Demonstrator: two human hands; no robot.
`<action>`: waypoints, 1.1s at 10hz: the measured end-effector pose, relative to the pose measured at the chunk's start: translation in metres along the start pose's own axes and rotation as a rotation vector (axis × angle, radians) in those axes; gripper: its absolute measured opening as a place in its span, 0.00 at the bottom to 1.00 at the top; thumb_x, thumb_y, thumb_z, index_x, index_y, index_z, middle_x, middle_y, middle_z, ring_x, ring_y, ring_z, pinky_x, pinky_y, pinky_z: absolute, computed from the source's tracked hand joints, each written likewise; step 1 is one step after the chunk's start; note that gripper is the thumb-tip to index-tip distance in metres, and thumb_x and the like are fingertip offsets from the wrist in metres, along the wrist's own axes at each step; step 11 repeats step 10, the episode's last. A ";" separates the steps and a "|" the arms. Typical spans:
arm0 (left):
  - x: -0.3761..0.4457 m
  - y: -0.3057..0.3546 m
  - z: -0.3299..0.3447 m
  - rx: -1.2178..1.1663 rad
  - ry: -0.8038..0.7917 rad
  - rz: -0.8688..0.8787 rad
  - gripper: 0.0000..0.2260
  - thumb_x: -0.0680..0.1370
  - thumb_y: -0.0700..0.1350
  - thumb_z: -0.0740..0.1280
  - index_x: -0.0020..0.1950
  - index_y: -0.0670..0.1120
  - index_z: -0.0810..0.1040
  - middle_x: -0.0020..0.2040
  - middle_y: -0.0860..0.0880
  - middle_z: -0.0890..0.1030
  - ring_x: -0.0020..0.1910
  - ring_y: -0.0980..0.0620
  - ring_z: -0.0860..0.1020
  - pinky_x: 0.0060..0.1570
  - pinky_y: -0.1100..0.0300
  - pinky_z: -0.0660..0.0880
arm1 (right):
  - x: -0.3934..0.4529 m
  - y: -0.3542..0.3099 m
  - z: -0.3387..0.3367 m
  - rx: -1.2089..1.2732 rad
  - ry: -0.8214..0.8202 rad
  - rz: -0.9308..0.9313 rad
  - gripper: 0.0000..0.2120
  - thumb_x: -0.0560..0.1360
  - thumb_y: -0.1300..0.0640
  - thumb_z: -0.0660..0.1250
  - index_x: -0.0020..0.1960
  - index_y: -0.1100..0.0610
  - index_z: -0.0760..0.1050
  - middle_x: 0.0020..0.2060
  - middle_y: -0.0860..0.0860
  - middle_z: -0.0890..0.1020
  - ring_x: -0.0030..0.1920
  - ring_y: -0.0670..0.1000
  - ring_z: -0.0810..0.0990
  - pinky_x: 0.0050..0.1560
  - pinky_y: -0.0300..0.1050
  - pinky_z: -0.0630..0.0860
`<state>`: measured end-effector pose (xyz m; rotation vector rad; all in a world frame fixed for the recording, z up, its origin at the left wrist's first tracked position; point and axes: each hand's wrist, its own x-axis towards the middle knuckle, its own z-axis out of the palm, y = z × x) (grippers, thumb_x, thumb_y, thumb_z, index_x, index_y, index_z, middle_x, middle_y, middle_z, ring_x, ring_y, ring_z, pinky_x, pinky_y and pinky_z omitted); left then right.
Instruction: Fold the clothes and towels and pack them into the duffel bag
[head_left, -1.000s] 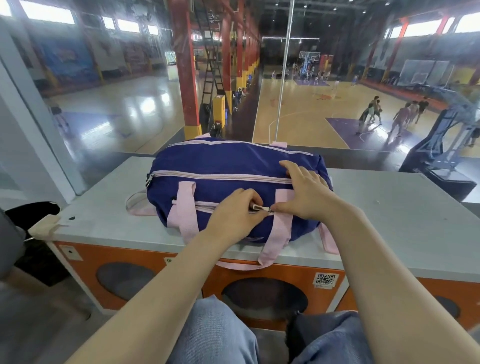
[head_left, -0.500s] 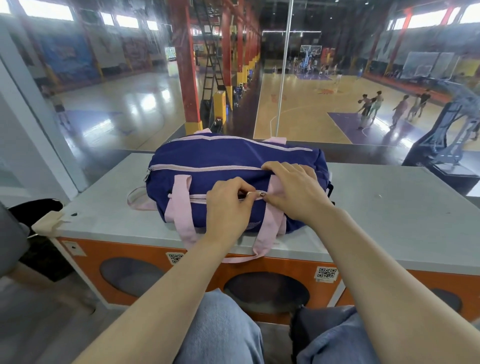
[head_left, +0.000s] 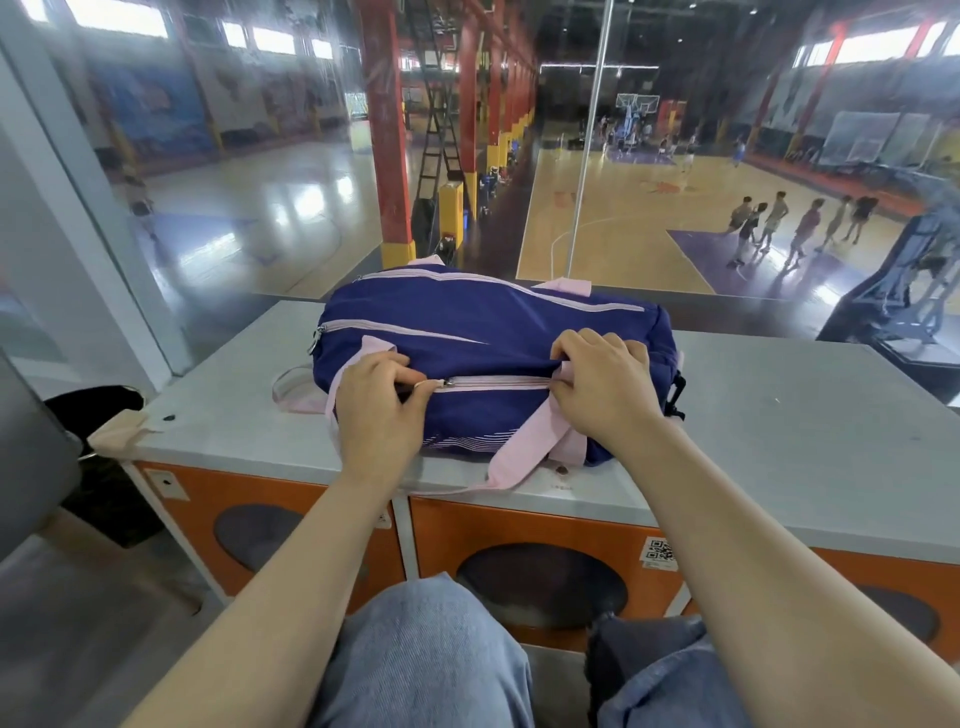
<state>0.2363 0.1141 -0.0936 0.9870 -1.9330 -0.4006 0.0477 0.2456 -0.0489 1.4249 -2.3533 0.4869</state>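
Observation:
A navy duffel bag (head_left: 493, 332) with pink straps and pink zippers lies on its side on the grey countertop (head_left: 779, 415). My left hand (head_left: 376, 410) pinches the metal zipper pull (head_left: 439, 384) of the front side pocket, near the pocket's left end. My right hand (head_left: 605, 387) grips the bag fabric and pink strap at the zipper's right end. The pink zipper line between my hands is closed. The bag's top zipper also looks closed. No clothes or towels are visible outside the bag.
The counter tops orange cabinets (head_left: 519, 530) with dark round windows. A glass wall (head_left: 587, 156) rises right behind the bag, with a basketball court beyond. A black bin (head_left: 98, 415) stands at the left. My knees in jeans (head_left: 431, 649) are below.
My left hand has slid the zipper pull leftward along the front pocket. My right hand moved right to the zipper's far end. The bag itself stayed in place.

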 end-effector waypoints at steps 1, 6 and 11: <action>0.000 -0.008 -0.009 -0.036 -0.031 -0.050 0.06 0.77 0.48 0.70 0.49 0.47 0.79 0.53 0.50 0.79 0.52 0.54 0.75 0.51 0.64 0.72 | 0.000 -0.001 0.002 0.029 -0.005 0.024 0.06 0.77 0.54 0.64 0.54 0.48 0.73 0.52 0.46 0.79 0.51 0.52 0.76 0.60 0.52 0.66; 0.012 -0.041 -0.047 -0.098 -0.139 -0.349 0.09 0.77 0.49 0.69 0.52 0.43 0.79 0.50 0.51 0.77 0.49 0.54 0.73 0.41 0.65 0.67 | 0.000 -0.017 -0.006 0.021 -0.007 0.069 0.04 0.75 0.56 0.65 0.45 0.47 0.71 0.45 0.46 0.79 0.46 0.51 0.76 0.59 0.51 0.64; 0.044 0.006 -0.032 0.171 -0.192 0.309 0.17 0.81 0.51 0.61 0.69 0.49 0.72 0.69 0.49 0.73 0.68 0.48 0.69 0.68 0.53 0.64 | 0.016 -0.013 -0.020 0.162 -0.081 0.024 0.22 0.76 0.39 0.61 0.65 0.49 0.71 0.62 0.49 0.76 0.64 0.55 0.72 0.65 0.54 0.64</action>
